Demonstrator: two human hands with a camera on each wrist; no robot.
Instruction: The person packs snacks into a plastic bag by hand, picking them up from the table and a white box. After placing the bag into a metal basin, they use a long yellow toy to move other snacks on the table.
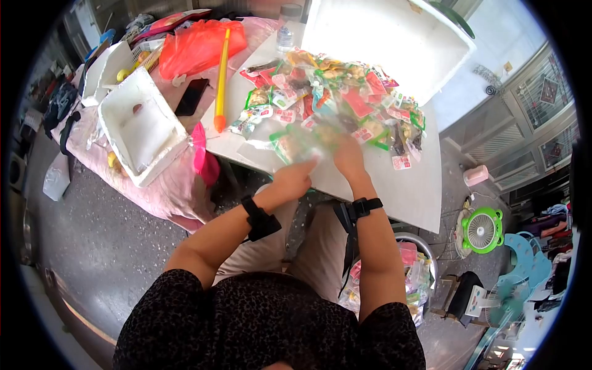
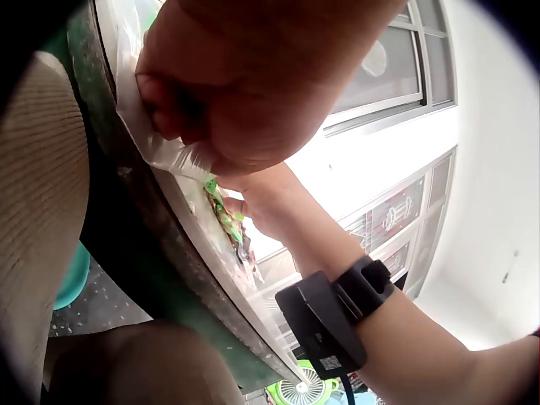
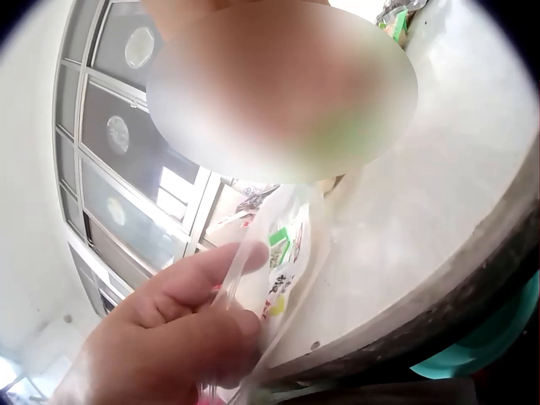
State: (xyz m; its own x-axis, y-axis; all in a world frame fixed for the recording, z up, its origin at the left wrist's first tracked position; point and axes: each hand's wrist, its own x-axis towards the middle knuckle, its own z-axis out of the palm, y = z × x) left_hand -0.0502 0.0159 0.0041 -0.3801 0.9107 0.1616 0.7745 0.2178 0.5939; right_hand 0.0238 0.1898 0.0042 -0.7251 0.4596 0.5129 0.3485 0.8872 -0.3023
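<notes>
The left hand (image 1: 293,179) (image 2: 245,93) grips the edge of a clear plastic bag (image 3: 308,253); its thumb and fingers pinch the film in the right wrist view. Inside the bag are small packets with green and white print. Just beyond it, the right hand (image 1: 349,159) (image 2: 261,198) has its fingers bent at a green-edged packet (image 2: 211,190). Blur hides most of that hand in the right wrist view. A spread pile of small colourful snack packets (image 1: 357,102) lies on the pale table (image 1: 413,203), past both hands.
A large white foam box (image 1: 382,43) stands behind the pile, beside a clear bottle (image 1: 287,28). On the left are a yellow stick (image 1: 222,80), a dark phone (image 1: 192,97), a red bag (image 1: 197,49) and a smaller foam box (image 1: 139,123). Below the table sits a packet-filled basin (image 1: 433,265).
</notes>
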